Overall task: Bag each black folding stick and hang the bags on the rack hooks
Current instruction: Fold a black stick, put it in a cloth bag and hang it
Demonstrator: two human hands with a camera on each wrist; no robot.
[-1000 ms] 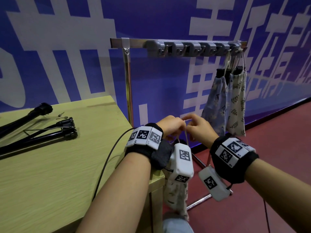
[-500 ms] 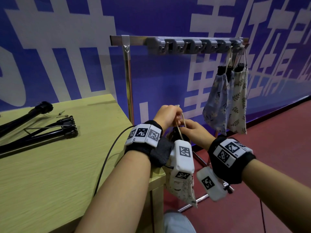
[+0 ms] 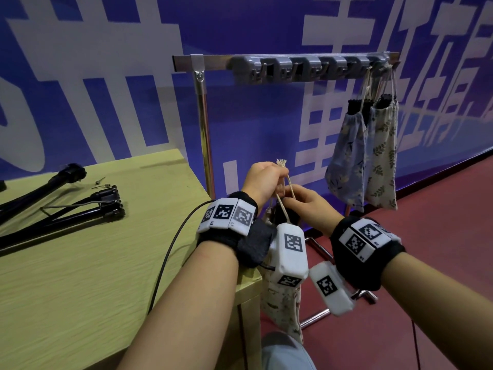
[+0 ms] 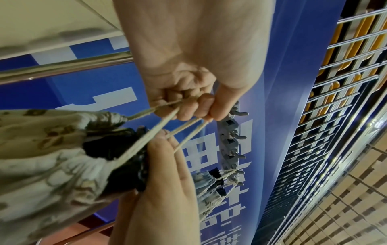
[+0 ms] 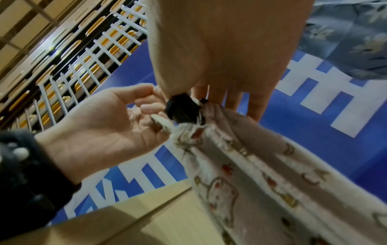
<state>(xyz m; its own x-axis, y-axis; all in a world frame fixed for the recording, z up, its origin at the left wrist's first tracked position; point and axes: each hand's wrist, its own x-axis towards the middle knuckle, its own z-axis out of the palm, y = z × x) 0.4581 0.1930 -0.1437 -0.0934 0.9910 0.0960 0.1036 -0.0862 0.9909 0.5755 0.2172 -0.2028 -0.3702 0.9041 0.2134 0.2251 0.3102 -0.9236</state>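
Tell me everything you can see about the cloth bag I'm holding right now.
The cloth bag is cream fabric with a small cartoon print, hanging beside the table corner. Its mouth is gathered, and a black stick end pokes out. The left hand grips its pale drawstring cords, taut above; the right hand holds the neck.

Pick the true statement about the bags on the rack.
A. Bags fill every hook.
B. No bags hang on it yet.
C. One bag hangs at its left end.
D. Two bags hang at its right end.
D: two patterned bags hang side by side from the hooks at the right end of the rack; the other hooks are bare.
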